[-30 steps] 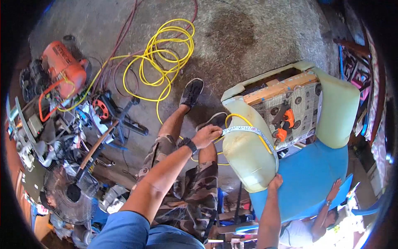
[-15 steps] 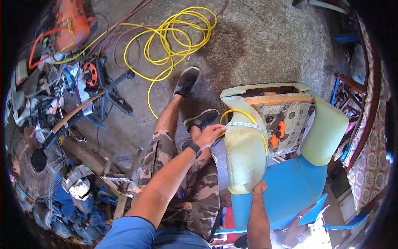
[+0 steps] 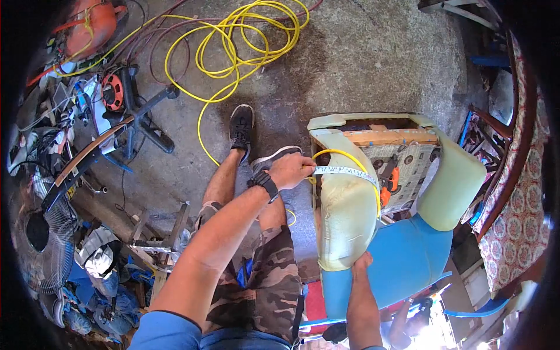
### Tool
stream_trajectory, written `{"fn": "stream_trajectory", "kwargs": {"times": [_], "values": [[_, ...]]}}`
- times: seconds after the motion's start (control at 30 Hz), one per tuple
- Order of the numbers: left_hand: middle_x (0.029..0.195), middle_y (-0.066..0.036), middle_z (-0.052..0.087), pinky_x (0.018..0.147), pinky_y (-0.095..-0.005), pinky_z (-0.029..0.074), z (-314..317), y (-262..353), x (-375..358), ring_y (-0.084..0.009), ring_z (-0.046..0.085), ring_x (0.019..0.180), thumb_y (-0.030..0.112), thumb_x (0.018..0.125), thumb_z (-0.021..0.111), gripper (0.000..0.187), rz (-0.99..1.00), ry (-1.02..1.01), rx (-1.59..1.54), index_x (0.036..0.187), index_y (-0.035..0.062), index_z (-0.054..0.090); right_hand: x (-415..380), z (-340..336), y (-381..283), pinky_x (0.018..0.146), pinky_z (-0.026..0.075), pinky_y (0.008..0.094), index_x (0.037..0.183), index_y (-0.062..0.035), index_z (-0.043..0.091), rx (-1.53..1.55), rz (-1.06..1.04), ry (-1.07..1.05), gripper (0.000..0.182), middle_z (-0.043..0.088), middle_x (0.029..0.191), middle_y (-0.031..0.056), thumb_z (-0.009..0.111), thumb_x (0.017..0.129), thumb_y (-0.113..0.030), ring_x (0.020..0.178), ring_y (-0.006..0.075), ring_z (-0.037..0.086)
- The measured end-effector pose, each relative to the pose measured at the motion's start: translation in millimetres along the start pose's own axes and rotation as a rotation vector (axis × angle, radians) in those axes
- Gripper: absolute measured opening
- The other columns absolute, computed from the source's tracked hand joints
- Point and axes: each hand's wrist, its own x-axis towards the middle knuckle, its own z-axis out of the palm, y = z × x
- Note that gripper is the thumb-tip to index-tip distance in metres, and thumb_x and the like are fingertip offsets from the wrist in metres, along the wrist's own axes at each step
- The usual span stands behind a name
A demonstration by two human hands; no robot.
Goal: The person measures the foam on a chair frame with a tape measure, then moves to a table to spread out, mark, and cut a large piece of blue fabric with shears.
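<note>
My left hand (image 3: pixel 291 170), with a black watch on the wrist, pinches the end of a white measuring tape (image 3: pixel 344 170). The tape lies across the pale foam armrest (image 3: pixel 344 210) of a chair and runs over toward its inner side. My right hand (image 3: pixel 363 261) is closed at the edge of the blue cover (image 3: pixel 402 251), where it meets the foam; its fingertips are hidden. A yellow hose (image 3: pixel 356 158) loops over the same armrest. An orange-and-black tool (image 3: pixel 392 185) lies on the chair's exposed webbing (image 3: pixel 411 172).
Coiled yellow hose (image 3: pixel 233 52) lies on the concrete floor ahead, near an orange tank (image 3: pixel 93 29). At left are a fan (image 3: pixel 44 233), a chair base (image 3: pixel 140 116) and piled clutter. Patterned upholstery (image 3: pixel 516 233) stands at right. Another person (image 3: pixel 399 329) is partly visible below.
My left hand has moved slightly left and up, and the tape now stretches straighter across the armrest. My left foot has shifted left and back. My right hand stays at the cover.
</note>
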Motion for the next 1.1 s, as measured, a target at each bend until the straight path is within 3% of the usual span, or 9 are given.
{"fn": "stream_trajectory", "kwargs": {"times": [0.13, 0.23, 0.33, 0.53, 0.7, 0.83, 0.93, 1.1], "values": [[0.096, -0.013, 0.066, 0.083, -0.0453, 0.051, -14, 8, 4, -0.0327, 0.065, 0.096, 0.035, 0.093, 0.057, 0.029, 0.038, -0.009, 0.098, 0.106, 0.0143, 0.073, 11, -4, 11, 0.067, 0.054, 0.0414, 0.084, 0.0012, 0.066, -0.057, 0.002, 0.054, 0.01, 0.069, 0.084, 0.0133, 0.06, 0.084, -0.007, 0.074, 0.0248, 0.064], [0.096, -0.013, 0.066, 0.084, -0.0449, 0.052, -17, 8, 6, -0.0325, 0.065, 0.096, 0.035, 0.093, 0.057, 0.029, 0.058, 0.007, 0.131, 0.106, 0.0152, 0.073, 8, -3, 10, 0.068, 0.055, 0.0411, 0.085, 0.0018, 0.066, 0.086, 0.014, 0.029, 0.01, 0.069, 0.086, 0.0137, 0.061, 0.084, -0.007, 0.075, 0.0246, 0.065], [0.097, -0.013, 0.066, 0.083, -0.0452, 0.053, -18, 2, 11, -0.0328, 0.065, 0.096, 0.035, 0.093, 0.058, 0.027, 0.094, 0.036, 0.199, 0.106, 0.0171, 0.074, 24, -10, 24, 0.069, 0.055, 0.0418, 0.089, 0.0016, 0.067, 0.027, 0.011, -0.048, 0.011, 0.07, 0.088, 0.0138, 0.06, 0.085, -0.007, 0.076, 0.025, 0.065], [0.098, -0.013, 0.066, 0.081, -0.0474, 0.053, -30, 11, 20, -0.0336, 0.065, 0.095, 0.036, 0.091, 0.059, 0.026, 0.092, 0.006, 0.272, 0.105, 0.02, 0.075, 11, -5, 9, 0.069, 0.055, 0.0412, 0.091, 0.0033, 0.069, -0.112, 0.063, 0.022, 0.02, 0.071, 0.09, 0.0149, 0.062, 0.085, -0.014, 0.076, 0.0249, 0.066], [0.093, -0.012, 0.065, 0.079, -0.0466, 0.053, -26, 5, 22, -0.0333, 0.065, 0.092, 0.037, 0.092, 0.058, 0.027, 0.122, 0.021, 0.3, 0.106, 0.0202, 0.074, 38, -17, 48, 0.061, 0.052, 0.0416, 0.083, 0.0023, 0.069, -0.245, -0.171, -0.029, 0.021, 0.07, 0.084, 0.0128, 0.065, 0.083, -0.019, 0.07, 0.023, 0.063], [0.092, -0.012, 0.064, 0.08, -0.0465, 0.052, -29, 6, 23, -0.0328, 0.064, 0.092, 0.037, 0.092, 0.058, 0.027, 0.151, 0.008, 0.289, 0.106, 0.0202, 0.074, 7, 1, 8, 0.058, 0.051, 0.0407, 0.074, -0.0026, 0.068, 0.011, 0.013, 0.06, 0.019, 0.068, 0.08, 0.0088, 0.064, 0.082, -0.02, 0.068, 0.0209, 0.061], [0.093, -0.012, 0.064, 0.082, -0.0461, 0.052, -32, 9, 23, -0.0327, 0.064, 0.093, 0.037, 0.092, 0.058, 0.027, 0.133, -0.004, 0.292, 0.106, 0.0202, 0.074, 10, -8, 15, 0.059, 0.05, 0.0403, 0.07, -0.0054, 0.065, -0.031, -0.088, -0.037, 0.015, 0.066, 0.077, 0.007, 0.063, 0.081, -0.015, 0.069, 0.0201, 0.06], [0.094, -0.012, 0.064, 0.084, -0.0452, 0.051, -34, 14, 23, -0.0333, 0.063, 0.095, 0.037, 0.093, 0.058, 0.027, 0.103, -0.017, 0.295, 0.107, 0.0201, 0.073, 43, -16, 49, 0.067, 0.052, 0.0427, 0.08, -0.0037, 0.073, -0.419, -0.083, 0.002, 0.026, 0.072, 0.084, 0.0126, 0.058, 0.085, -0.024, 0.074, 0.0267, 0.066]]}}
